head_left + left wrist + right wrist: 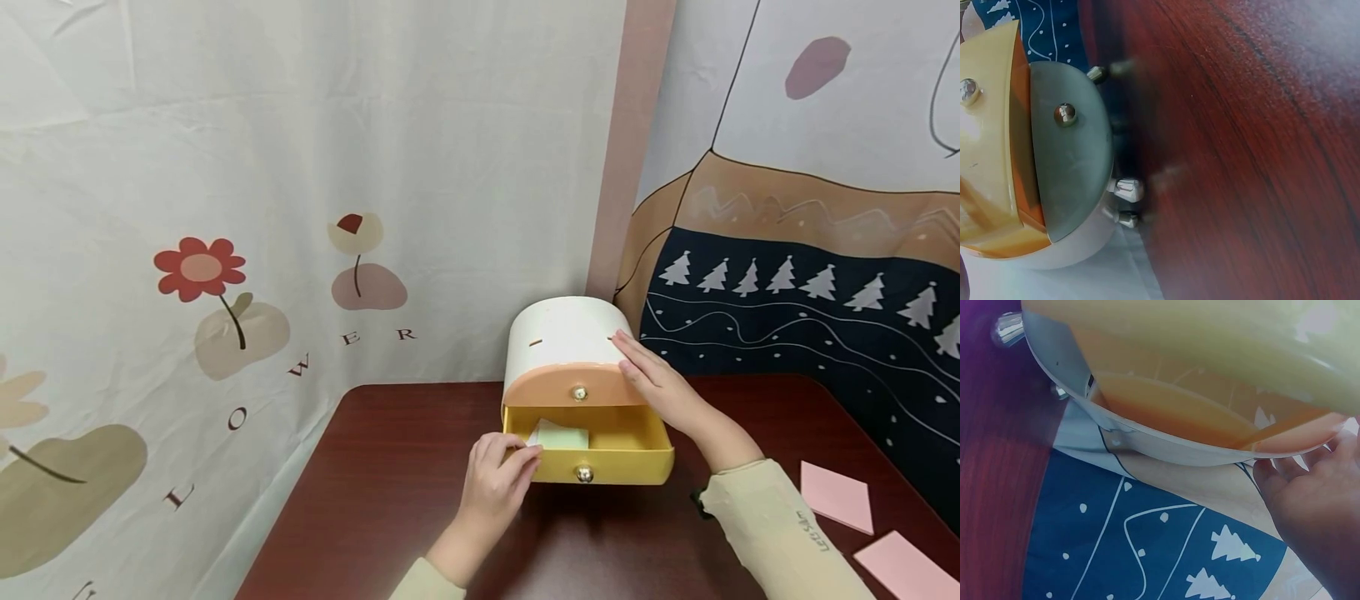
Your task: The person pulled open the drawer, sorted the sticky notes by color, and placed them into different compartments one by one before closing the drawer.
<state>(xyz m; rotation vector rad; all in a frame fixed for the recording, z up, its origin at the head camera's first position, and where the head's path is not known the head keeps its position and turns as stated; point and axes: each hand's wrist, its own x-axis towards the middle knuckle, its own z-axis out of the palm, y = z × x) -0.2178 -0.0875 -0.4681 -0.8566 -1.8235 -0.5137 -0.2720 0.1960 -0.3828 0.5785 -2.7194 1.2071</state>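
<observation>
A small rounded storage box (562, 329) stands on the table, with a white shell and a peach upper drawer (547, 386). Its yellow drawer (630, 467) is pulled out. Inside lies a pale green note pad (564, 437) beside a whitish slip of paper. My left hand (495, 479) grips the front rim of the yellow drawer near its left corner, fingers bent over the edge. Against the right side of the white shell rests my right hand (660, 383), its fingers extended up to the top. The left wrist view shows a grey-green lower drawer (1075, 162), closed.
Two pink note pads (836, 496) lie at the right on the dark red wooden table (360, 500). Short metal feet (1127, 189) hold the box up. Behind the table hangs a printed cloth (465, 167) with flowers, letters and trees.
</observation>
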